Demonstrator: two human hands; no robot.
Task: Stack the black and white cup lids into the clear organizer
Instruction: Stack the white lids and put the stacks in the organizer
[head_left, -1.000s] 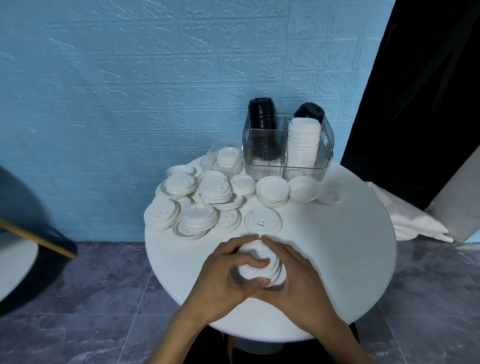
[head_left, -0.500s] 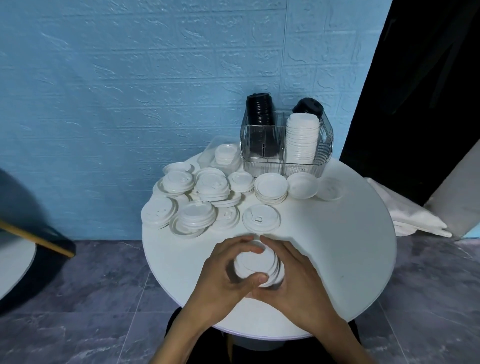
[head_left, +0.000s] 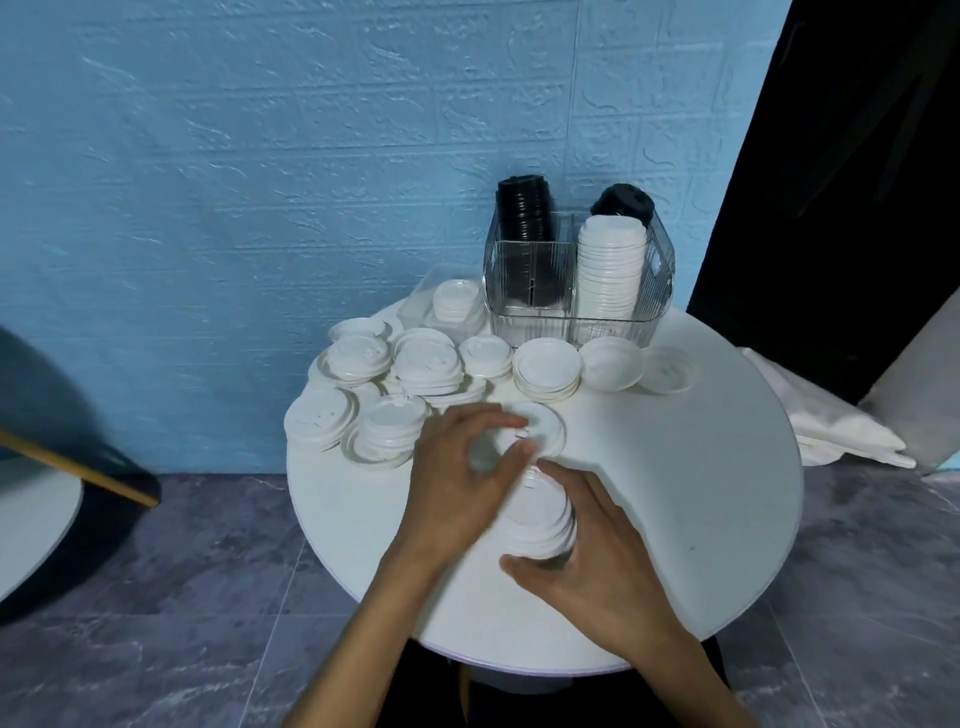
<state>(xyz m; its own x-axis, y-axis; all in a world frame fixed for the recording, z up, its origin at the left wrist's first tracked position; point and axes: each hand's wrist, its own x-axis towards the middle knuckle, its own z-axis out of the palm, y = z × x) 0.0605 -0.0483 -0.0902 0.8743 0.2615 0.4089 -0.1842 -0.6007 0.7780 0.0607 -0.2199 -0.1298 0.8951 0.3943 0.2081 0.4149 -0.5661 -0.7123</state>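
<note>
While two hands (head_left: 457, 483) grip, two black stacks (head_left: 523, 215)

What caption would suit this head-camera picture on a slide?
Right hand grips a stack of white lids while the left hand reaches for another lid near the organizer.

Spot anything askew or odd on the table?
Nothing spilled or damaged. The rear-right black lid stack in the clear organizer leans, its top tilted. One white lid in front lies upside down, hollow side up.
</note>
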